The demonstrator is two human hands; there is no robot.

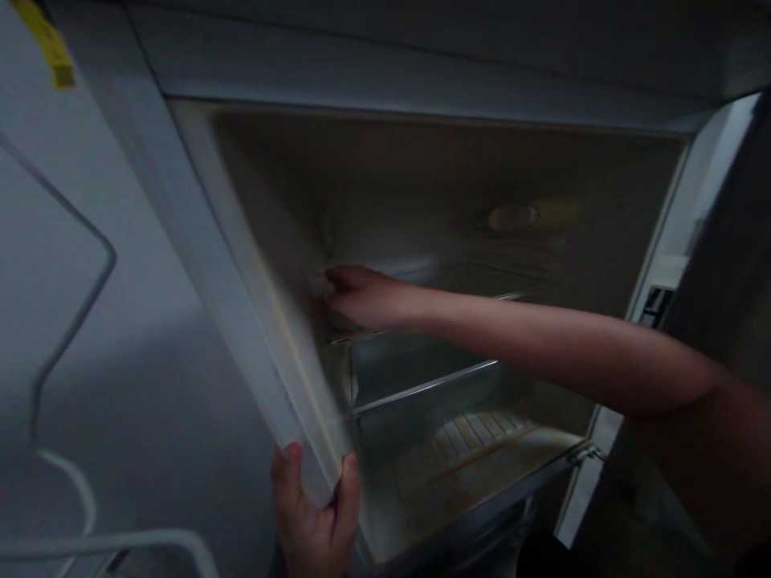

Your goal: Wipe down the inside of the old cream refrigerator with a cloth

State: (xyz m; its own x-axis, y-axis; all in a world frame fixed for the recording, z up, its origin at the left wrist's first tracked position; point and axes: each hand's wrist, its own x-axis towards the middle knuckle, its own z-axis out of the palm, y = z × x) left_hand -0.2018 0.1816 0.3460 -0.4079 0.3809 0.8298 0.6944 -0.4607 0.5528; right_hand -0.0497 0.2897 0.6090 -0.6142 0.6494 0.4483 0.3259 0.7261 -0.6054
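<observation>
My right arm reaches into an open refrigerator (253,385) from the right. My right hand (370,299) is closed at the inner left wall (271,217), with a small whitish wad (318,282) at its fingertips; it looks like a cloth, but blur hides its exact kind. Lower down, my left hand (316,514) grips the front edge of the refrigerator's left side, thumb and fingers on either side of it. Below my right hand are glass shelves (422,389) with bright front rims. Brownish stains mark the refrigerator floor (446,490).
An oblong yellowish lamp cover (530,215) sits on the inside back right. The dark door (716,241) stands open at the right. A bent pipe (112,257) runs along the pale surface on the left, and a white metal bar (120,542) crosses the lower left corner.
</observation>
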